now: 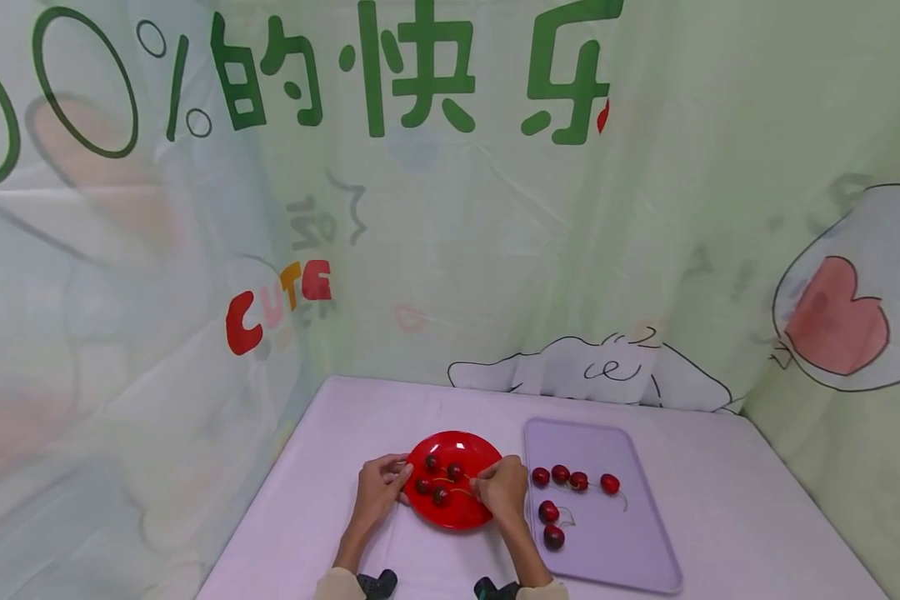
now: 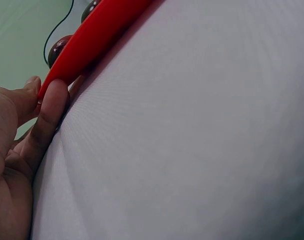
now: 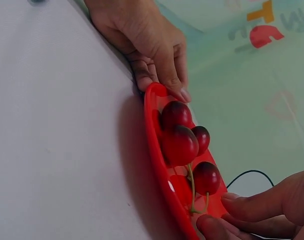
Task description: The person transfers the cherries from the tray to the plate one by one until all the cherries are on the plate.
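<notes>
A round red plate (image 1: 459,523) lies on the table with several dark red cherries (image 1: 441,497) on it, their stems pointing right. My left hand (image 1: 378,490) grips the plate's left rim between thumb and fingers; in the left wrist view the rim sits between them. Over the plate's right edge is my right hand (image 1: 504,490), fingers bent. In the right wrist view its thumb and forefinger stand slightly apart beside the joined stems (image 3: 193,210), with red plate visible between them. The palm side of the right hand is hidden in the head view.
To the right lies a lilac tray (image 1: 615,550) with several cherries (image 1: 553,537), some joined by stems. A white cloth (image 1: 262,542) covers the table. Printed curtains (image 1: 420,250) enclose it at the back and sides.
</notes>
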Tool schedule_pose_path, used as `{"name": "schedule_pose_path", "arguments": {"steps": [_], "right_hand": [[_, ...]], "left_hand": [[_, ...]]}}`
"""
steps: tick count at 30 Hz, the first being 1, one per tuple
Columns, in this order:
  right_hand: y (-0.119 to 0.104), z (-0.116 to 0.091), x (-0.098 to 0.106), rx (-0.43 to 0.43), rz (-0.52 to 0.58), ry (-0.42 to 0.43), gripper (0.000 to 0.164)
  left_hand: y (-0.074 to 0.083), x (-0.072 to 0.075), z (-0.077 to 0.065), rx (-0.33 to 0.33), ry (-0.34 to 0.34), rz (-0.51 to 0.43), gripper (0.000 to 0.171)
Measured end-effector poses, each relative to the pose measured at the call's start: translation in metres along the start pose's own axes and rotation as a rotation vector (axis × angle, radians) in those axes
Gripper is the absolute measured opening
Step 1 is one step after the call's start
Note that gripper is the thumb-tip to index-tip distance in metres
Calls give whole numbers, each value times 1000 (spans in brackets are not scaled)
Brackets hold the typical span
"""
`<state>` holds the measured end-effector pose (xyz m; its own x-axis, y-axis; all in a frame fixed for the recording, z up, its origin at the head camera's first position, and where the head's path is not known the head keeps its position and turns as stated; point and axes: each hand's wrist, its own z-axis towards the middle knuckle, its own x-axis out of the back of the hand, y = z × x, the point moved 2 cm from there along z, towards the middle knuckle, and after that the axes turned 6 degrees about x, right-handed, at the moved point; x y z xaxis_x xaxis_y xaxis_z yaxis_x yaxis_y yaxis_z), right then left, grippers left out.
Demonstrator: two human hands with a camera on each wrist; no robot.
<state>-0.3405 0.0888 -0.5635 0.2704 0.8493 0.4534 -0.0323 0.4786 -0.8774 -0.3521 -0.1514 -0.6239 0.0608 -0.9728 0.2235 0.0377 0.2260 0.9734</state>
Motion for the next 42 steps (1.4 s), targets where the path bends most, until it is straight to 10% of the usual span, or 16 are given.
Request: {"name": "schedule_pose_path", "arguments": {"steps": [42], "right_hand": [[-10,-16,95,-24,50,46,19]], "left_hand": [[1,-1,-4,-6,12,-31,36]]}}
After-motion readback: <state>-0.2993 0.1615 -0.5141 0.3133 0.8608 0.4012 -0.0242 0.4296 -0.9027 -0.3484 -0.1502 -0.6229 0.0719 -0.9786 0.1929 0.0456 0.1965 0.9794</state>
